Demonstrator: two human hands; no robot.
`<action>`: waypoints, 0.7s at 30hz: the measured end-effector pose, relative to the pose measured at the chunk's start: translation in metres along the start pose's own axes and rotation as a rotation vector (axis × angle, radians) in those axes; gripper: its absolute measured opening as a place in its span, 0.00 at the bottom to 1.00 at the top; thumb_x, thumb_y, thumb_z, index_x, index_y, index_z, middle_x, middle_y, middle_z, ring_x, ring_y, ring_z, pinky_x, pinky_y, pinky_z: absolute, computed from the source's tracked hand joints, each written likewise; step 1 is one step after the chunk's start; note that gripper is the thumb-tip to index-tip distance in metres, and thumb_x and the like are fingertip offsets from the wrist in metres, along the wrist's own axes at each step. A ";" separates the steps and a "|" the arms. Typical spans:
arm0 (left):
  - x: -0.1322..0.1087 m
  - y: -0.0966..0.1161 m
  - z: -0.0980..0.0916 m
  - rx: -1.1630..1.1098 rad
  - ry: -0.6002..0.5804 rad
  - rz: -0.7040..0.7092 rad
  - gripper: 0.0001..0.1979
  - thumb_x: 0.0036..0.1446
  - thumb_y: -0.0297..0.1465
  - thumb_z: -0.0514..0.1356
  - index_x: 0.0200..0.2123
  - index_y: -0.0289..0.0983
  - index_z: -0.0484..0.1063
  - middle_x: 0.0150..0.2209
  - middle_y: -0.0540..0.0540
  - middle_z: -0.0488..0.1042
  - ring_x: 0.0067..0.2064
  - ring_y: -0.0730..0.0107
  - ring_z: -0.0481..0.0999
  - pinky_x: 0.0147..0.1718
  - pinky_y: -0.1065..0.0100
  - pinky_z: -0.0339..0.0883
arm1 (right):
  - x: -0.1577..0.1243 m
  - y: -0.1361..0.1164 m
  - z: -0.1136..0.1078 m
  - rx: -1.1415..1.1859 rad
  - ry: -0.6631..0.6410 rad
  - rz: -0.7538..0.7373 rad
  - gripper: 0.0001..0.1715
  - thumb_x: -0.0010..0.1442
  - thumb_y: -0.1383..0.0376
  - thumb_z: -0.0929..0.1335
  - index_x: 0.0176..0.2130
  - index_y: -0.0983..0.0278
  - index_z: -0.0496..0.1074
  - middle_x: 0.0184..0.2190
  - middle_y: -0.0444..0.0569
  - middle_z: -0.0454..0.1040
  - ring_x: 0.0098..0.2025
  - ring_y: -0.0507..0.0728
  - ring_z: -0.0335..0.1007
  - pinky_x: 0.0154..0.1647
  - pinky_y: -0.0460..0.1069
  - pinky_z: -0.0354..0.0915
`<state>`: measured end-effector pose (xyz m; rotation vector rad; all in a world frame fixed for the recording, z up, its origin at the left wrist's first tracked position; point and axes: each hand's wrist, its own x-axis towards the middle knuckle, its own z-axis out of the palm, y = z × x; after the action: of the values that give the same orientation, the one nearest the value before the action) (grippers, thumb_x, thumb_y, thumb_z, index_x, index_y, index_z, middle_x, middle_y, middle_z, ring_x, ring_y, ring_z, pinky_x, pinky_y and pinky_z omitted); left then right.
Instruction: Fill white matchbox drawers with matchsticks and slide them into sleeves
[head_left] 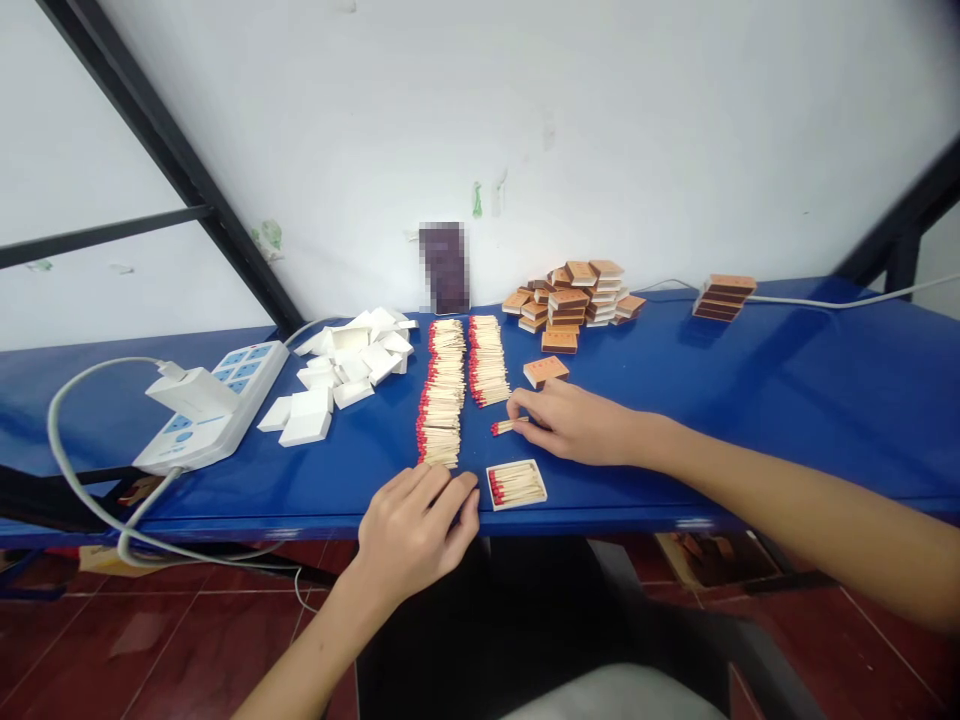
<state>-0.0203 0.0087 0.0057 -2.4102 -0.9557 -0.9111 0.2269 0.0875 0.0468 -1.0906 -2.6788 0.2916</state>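
The right hand (551,418) had its thumb and fingertips closed on the pale ends of a small bunch of matches (510,426), red heads pointing left, low over the blue table (675,400). The left hand (420,520) rested at the table's front edge with its fingers curled under; whether it gripped anything could not be told. Its knuckles crowded the near end of a long row of matches (442,395), partly covering it. Between the hands, nearer the person, lay a white tray (517,485) with a layer of matches in it, heads to the left.

Close beyond the right hand, a single orange matchbox (546,371) sat right by the knuckles, and a shorter row of matches (487,365) ran back alongside the long one, a narrow strip of blue between them. Farther back on the right rose a heap of matchboxes (581,295), with a leaning stack of matchboxes (724,298) well apart from it near a thin cable.

To the left of the rows spread a jumble of white trays (349,360). Beyond these, a power strip (225,400) with a white charger (193,393) plugged in took up the corner, its cable looping over the table edge. A dark, pixelated object (448,268) stood against the wall (600,130) behind the rows.
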 end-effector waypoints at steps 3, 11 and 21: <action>0.000 0.000 0.001 0.002 0.008 0.015 0.05 0.62 0.26 0.58 0.39 0.36 0.73 0.29 0.47 0.74 0.30 0.66 0.72 0.32 0.65 0.68 | 0.000 0.000 0.001 0.024 -0.001 -0.012 0.08 0.68 0.63 0.61 0.40 0.63 0.68 0.30 0.47 0.73 0.32 0.55 0.66 0.32 0.49 0.53; 0.000 0.000 0.001 -0.001 0.007 0.030 0.04 0.62 0.25 0.58 0.39 0.34 0.73 0.29 0.47 0.74 0.31 0.66 0.71 0.33 0.64 0.68 | 0.001 -0.002 0.000 0.058 0.008 -0.045 0.07 0.67 0.65 0.61 0.37 0.62 0.66 0.34 0.46 0.74 0.34 0.54 0.67 0.34 0.48 0.55; -0.001 0.000 0.002 0.013 0.003 0.039 0.05 0.62 0.25 0.58 0.38 0.34 0.74 0.29 0.47 0.74 0.31 0.65 0.72 0.33 0.63 0.68 | 0.002 0.001 0.001 0.045 -0.025 -0.044 0.09 0.70 0.62 0.60 0.40 0.62 0.66 0.32 0.46 0.74 0.32 0.55 0.66 0.33 0.49 0.55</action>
<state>-0.0204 0.0096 0.0034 -2.4067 -0.9074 -0.8920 0.2264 0.0895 0.0457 -1.0206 -2.7000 0.3586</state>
